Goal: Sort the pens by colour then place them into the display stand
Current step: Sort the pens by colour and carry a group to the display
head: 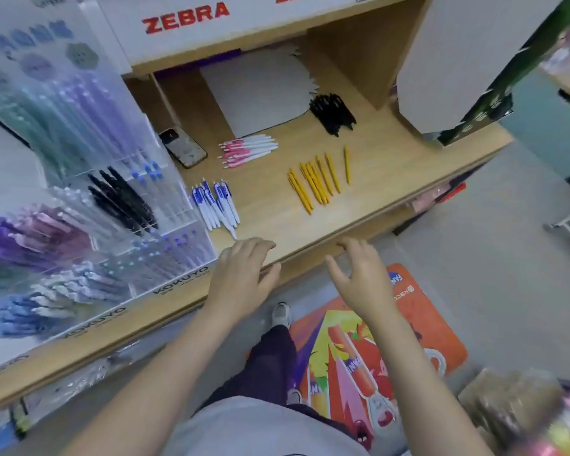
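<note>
1. Four groups of pens lay on the wooden shelf (392,179), well apart from each other.
2. The yellow pens (316,182) numbered about eight: a close bunch of seven, with one more lying alone to the right.
3. The blue-and-white pens (216,205) were about six, packed tight beside the clear stand, so the count was not sure.
4. The pink-and-white pens (249,150) were about six, stacked in a small pile behind the blue ones.
5. The black pens (332,114) sat in a dark heap at the back, too clumped to count.
6. The clear display stand (119,179) stood on the left, with black, blue, purple and green pens already in its slots. It was blurry and cut off at the left edge.
7. One phone (182,147) lay face down between the stand and the pink pens.
8. One grey sheet (260,93) lay at the back, partly under the upper shelf.
9. The left hand (241,274) rested on the front edge of the shelf, fingers loose, holding nothing.
10. The right hand (359,278) hung in front of the edge, fingers spread, holding nothing.
11. On the floor were one shoe (282,314) and one bright orange mat (408,324), partly hidden by the arms.
</note>
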`<state>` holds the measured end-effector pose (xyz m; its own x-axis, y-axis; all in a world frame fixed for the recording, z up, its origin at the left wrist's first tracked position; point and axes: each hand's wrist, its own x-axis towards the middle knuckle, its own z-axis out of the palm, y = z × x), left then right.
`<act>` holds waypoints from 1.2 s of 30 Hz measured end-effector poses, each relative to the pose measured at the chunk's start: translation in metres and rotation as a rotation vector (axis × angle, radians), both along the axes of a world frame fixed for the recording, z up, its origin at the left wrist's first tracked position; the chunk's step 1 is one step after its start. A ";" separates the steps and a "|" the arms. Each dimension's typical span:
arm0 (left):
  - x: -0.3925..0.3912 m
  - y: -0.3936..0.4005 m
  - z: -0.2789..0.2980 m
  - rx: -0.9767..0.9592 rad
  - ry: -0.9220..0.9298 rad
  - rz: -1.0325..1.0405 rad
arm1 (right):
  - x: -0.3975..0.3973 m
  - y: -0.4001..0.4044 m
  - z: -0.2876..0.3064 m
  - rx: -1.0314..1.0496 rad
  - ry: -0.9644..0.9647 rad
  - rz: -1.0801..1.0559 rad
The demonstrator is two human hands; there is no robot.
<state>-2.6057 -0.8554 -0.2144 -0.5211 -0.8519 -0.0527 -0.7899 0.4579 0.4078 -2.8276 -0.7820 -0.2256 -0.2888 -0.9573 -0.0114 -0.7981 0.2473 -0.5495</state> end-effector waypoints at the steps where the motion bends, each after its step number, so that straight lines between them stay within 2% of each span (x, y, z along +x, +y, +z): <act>1: -0.012 -0.010 -0.008 0.019 -0.001 -0.001 | -0.011 -0.011 -0.004 0.015 -0.010 0.005; 7: -0.070 -0.084 -0.055 0.119 0.016 0.094 | -0.074 -0.096 -0.026 0.144 -0.053 0.034; 10: -0.095 -0.120 -0.072 0.230 0.025 0.165 | -0.101 -0.145 -0.038 0.210 -0.056 0.043; 13: -0.120 -0.150 -0.084 0.408 0.084 0.252 | -0.121 -0.192 -0.047 0.251 -0.063 0.051; 18: -0.166 -0.189 -0.088 0.616 0.272 0.533 | -0.149 -0.254 -0.065 0.414 -0.175 -0.005; 22: -0.198 -0.213 -0.095 0.706 0.366 0.700 | -0.158 -0.281 -0.082 0.438 -0.239 -0.069; 25: -0.215 -0.226 -0.100 0.792 0.381 0.808 | -0.158 -0.289 -0.086 0.388 -0.399 0.017; 28: -0.233 -0.227 -0.104 0.840 0.509 0.888 | -0.157 -0.289 -0.085 0.447 -0.511 0.090; 33: -0.248 -0.231 -0.104 0.810 0.524 0.920 | -0.161 -0.292 -0.096 0.556 -0.625 0.080; 36: -0.246 -0.232 -0.100 0.887 0.665 0.949 | -0.169 -0.296 -0.096 0.600 -0.780 0.061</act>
<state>-2.8514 -1.0870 -0.3147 0.0692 -0.6989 -0.7118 -0.2020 -0.7086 0.6761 -2.9963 -1.0782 -0.3219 0.0560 -0.7438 -0.6661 -0.2860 0.6273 -0.7244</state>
